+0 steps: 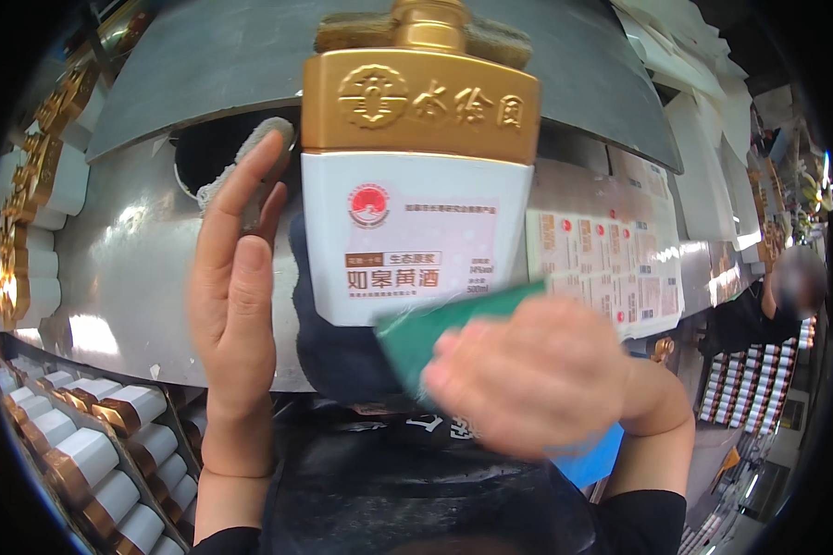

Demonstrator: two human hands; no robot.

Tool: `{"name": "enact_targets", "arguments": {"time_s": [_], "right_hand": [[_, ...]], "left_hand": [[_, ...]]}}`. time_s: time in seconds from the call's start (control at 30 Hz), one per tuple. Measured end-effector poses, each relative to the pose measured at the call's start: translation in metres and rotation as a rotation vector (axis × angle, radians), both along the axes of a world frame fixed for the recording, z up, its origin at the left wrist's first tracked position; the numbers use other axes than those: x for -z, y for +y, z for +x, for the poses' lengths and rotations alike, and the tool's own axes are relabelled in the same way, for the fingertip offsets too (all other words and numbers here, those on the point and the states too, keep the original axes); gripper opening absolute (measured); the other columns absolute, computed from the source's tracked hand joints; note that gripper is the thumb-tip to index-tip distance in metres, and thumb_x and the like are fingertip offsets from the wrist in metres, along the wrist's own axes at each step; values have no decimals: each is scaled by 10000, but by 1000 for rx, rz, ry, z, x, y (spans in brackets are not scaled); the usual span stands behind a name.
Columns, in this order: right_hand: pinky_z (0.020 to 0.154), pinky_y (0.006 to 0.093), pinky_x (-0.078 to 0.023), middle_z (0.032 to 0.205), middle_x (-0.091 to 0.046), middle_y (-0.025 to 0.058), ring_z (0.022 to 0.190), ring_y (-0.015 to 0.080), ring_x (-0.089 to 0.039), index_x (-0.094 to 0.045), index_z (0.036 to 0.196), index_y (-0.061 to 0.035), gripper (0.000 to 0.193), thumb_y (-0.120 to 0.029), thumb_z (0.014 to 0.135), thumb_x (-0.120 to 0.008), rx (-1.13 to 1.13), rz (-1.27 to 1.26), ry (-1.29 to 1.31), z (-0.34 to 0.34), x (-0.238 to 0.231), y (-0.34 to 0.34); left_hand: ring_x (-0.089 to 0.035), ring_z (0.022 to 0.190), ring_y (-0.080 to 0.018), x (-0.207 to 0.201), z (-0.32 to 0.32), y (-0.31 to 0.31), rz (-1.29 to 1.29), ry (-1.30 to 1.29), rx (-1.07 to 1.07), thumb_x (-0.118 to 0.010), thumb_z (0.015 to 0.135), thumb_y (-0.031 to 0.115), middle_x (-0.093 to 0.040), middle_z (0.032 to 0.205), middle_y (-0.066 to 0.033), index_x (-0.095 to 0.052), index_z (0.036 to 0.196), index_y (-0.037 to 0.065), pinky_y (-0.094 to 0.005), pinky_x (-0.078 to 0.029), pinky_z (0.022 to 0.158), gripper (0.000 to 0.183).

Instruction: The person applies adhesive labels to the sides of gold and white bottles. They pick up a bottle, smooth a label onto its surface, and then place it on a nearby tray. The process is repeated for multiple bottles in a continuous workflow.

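Note:
A flat-sided bottle [421, 236], white below with an embossed gold shoulder and neck, lies face up on the bench with its neck away from me. A printed clear label is on its white front. My right hand [537, 379], blurred by motion, grips a green flexible scraper [435, 338]. The scraper overlaps the bottle's lower edge; whether it presses on the label I cannot tell. Left of the bottle, my left hand [234, 287] is held open, fingers stretched upward, with nothing in it. A dark cloth [329, 361] is spread partly beneath the bottle.
On the right lies a sheet of printed labels [611, 250]. A dark bowl [194, 157] with a greyish cloth [254, 139] stands behind my left fingers. A wooden block [347, 32] is by the bottle's neck. Racked bottles [88, 453] fill the lower left; another person [759, 314] is far right.

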State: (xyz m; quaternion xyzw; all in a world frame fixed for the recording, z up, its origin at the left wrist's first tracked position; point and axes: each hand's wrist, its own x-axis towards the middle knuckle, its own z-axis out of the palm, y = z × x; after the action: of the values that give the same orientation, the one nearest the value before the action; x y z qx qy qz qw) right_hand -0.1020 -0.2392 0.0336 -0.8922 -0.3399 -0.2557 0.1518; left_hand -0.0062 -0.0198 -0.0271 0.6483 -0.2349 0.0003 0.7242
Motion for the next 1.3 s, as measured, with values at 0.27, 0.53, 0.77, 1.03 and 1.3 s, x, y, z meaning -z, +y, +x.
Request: {"name": "enact_targets", "arguments": {"time_s": [0.27, 0.53, 0.77, 1.03, 1.3], "right_hand": [[556, 282, -432, 743, -539, 31, 638, 167, -544, -619, 789, -53, 169, -167, 665, -636, -81, 87, -141, 33, 6, 53], [592, 265, -454, 760, -556, 46, 679, 158, -560, -630, 922, -24, 226, -90, 705, -629, -133, 265, 106, 3, 8, 42], [729, 250, -474, 829, -634, 6, 804, 82, -597, -637, 899, -23, 254, -257, 956, -556, 333, 950, 897, 15, 11, -105], [831, 389, -495, 1010, -682, 121, 933, 323, -637, -702, 1104, -164, 226, -197, 918, -578, 720, -208, 473, 78, 104, -182], [971, 416, -441, 1202, -621, 126, 1146, 324, -557, -665, 1144, -156, 286, -291, 901, -596, 653, -196, 686, 95, 103, -192]], "left_hand": [[-355, 1382, -263, -2, -4, -1, -57, 85, -55, -414, 1001, 377, -384, 1478, -168, -369, 1428, -21, -412, -253, 1155, 585], [-384, 1366, -299, 5, 2, 2, -24, 57, -52, -360, 1020, 396, -355, 1483, -212, -337, 1432, -61, -427, -276, 1145, 616], [-413, 1345, -286, 9, 14, 7, 28, 46, -49, -347, 1032, 335, -406, 1450, -207, -364, 1415, -63, -420, -290, 1137, 552], [-455, 1308, -271, -2, 27, -2, 57, 57, -104, -350, 1037, 285, -467, 1398, -202, -406, 1380, -65, -400, -325, 1114, 493], [-481, 1282, -265, -8, 26, -3, 113, 48, -142, -377, 1033, 232, -486, 1372, -207, -428, 1352, -77, -398, -348, 1097, 447]]}}
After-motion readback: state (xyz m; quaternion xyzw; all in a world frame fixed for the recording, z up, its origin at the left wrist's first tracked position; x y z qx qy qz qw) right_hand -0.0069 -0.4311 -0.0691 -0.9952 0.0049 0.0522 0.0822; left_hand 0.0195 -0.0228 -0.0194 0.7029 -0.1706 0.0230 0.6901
